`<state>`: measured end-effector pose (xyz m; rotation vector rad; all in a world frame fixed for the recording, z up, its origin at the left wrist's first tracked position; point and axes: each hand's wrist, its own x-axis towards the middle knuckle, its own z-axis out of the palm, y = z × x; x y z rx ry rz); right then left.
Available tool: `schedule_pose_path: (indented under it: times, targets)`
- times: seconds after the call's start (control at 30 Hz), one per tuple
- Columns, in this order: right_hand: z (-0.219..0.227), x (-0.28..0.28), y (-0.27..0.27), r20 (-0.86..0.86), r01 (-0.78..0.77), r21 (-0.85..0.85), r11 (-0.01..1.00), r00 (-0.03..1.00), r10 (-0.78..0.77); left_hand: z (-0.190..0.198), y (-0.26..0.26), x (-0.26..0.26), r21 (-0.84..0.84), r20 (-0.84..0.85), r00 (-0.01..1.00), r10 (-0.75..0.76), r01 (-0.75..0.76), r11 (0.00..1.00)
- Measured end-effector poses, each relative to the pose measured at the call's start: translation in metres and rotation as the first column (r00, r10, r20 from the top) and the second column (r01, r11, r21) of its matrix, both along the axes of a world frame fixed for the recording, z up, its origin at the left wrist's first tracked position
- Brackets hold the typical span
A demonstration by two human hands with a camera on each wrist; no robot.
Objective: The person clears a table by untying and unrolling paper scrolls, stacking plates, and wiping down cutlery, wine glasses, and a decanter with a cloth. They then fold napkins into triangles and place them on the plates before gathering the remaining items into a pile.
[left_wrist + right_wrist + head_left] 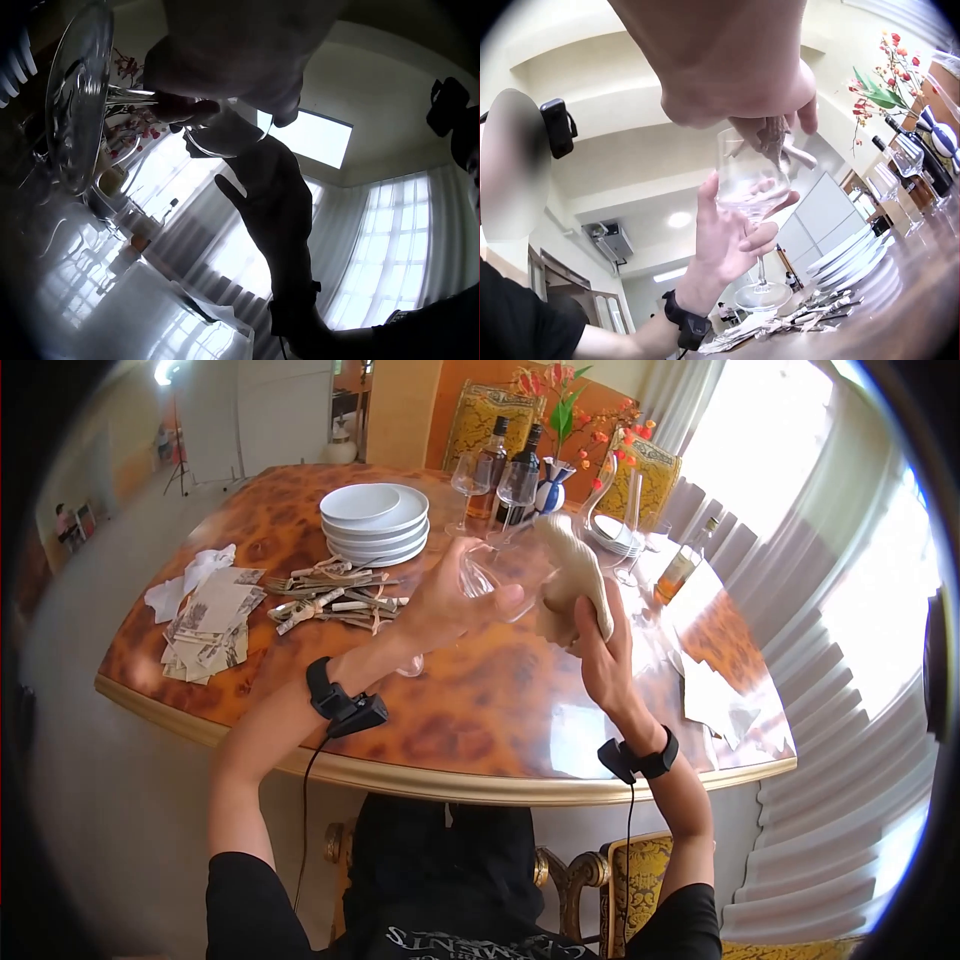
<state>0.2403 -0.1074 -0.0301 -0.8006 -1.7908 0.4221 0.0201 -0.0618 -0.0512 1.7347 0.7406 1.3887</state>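
My left hand (455,600) grips a clear wine glass (739,176) round its bowl, raised over the table. The glass is tilted, with its round foot (79,105) on the far side of that hand. My right hand (605,665) holds a beige cloth (572,565) between thumb and fingers, and the cloth hangs over the fingers beside the glass's mouth. From the right wrist view, bunched cloth (775,142) overlaps the upper part of the bowl. The right fingertips are partly hidden behind the cloth.
On the glossy table (450,730), a stack of white plates (375,525) stands behind bundled sticks (335,595) and papers (210,620). Bottles (525,460), wine glasses (470,475) and a blue-and-white vase (552,490) stand farther back. White sheets (712,700) lie at right.
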Motion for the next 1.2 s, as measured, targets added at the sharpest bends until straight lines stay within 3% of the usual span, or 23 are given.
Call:
schedule_pose_path:
  times: [0.1,0.2,0.27,0.3,0.33,0.4,0.43,0.47,0.5,0.57,0.6,0.63,0.77,0.83,0.87,0.93,0.97,1.07,1.13,1.2]
  targets:
    - [-0.018,0.010,0.000,0.020,0.003,-0.036,0.999,1.000,-0.003,-0.013,0.001,-0.004,0.201,-0.209,0.964,0.166,-0.124,0.972]
    - [-0.019,0.012,0.004,-0.090,0.003,-0.058,0.998,0.996,-0.008,-0.018,-0.004,-0.008,0.163,-0.261,0.955,0.138,-0.098,0.982]
    - [-0.019,0.017,0.015,-0.314,-0.039,-0.142,0.989,0.949,-0.007,-0.019,-0.006,-0.009,0.141,-0.263,0.951,0.165,-0.132,0.981]
    - [-0.026,0.027,0.026,-0.146,0.118,0.078,0.990,0.984,-0.105,-0.019,-0.007,-0.010,0.119,-0.261,0.948,0.184,-0.157,0.980]
    - [-0.026,0.033,0.034,-0.079,0.161,0.119,0.980,0.985,-0.153,-0.024,0.000,-0.011,0.117,-0.266,0.947,0.181,-0.155,0.981]
    - [-0.028,0.034,0.047,-0.206,0.100,0.100,0.990,0.975,-0.078,-0.022,0.012,-0.014,0.184,-0.139,0.937,0.321,-0.294,0.938]
    - [-0.033,0.033,0.053,-0.286,0.087,-0.090,0.992,0.952,-0.110,-0.018,0.013,-0.018,0.186,-0.145,0.937,0.318,-0.290,0.939]
    - [-0.038,0.031,0.057,-0.358,0.055,-0.275,0.960,0.921,-0.155,-0.015,0.012,-0.024,-0.036,-0.083,0.975,0.207,-0.211,0.977]
    - [-0.041,0.024,0.055,-0.250,0.044,-0.350,0.936,0.958,-0.138,-0.010,0.011,-0.027,-0.250,0.001,0.994,0.109,-0.105,0.963]
    - [-0.047,0.023,0.052,0.125,-0.010,-0.531,0.847,0.988,0.090,-0.011,0.014,-0.027,-0.265,0.081,0.992,0.092,-0.068,0.962]
    - [-0.072,0.024,0.062,0.198,-0.052,-0.416,0.908,0.969,0.146,-0.010,0.014,-0.027,-0.281,0.169,0.982,0.083,-0.033,0.959]
    - [-0.068,0.016,0.049,0.271,-0.001,-0.420,0.908,0.954,0.126,-0.007,0.012,-0.030,-0.320,0.147,0.988,0.039,0.010,0.947]
    - [-0.059,-0.002,0.030,0.151,-0.125,-0.387,0.914,0.969,0.197,-0.011,0.015,-0.009,-0.257,0.239,0.971,0.003,0.060,0.964]
    - [-0.052,-0.005,0.027,-0.023,-0.262,-0.371,0.891,0.962,0.273,-0.009,0.012,0.014,-0.191,0.338,0.931,-0.138,0.211,0.959]
    - [-0.046,-0.007,0.026,-0.015,-0.259,-0.364,0.895,0.962,0.272,-0.010,0.013,0.025,-0.182,0.343,0.929,-0.142,0.214,0.960]
    - [-0.033,-0.010,0.022,-0.340,-0.399,-0.325,0.857,0.895,0.288,-0.019,0.019,0.047,0.020,0.143,0.979,-0.146,0.144,0.989]
    - [-0.034,-0.005,0.024,-0.284,-0.304,-0.304,0.903,0.933,0.218,-0.022,0.022,0.058,0.027,0.150,0.978,-0.145,0.142,0.989]
    - [-0.029,0.014,0.029,-0.276,-0.262,-0.325,0.909,0.945,0.173,-0.021,0.029,0.079,0.105,0.136,0.982,-0.127,0.113,0.988]
    - [-0.025,0.027,0.035,-0.279,-0.269,-0.338,0.902,0.944,0.177,-0.013,0.034,0.084,-0.007,0.084,0.965,-0.249,0.251,0.968]
    - [-0.023,0.036,0.041,-0.303,-0.238,-0.400,0.885,0.946,0.117,-0.016,0.055,0.089,0.027,-0.005,0.965,-0.263,0.263,0.964]
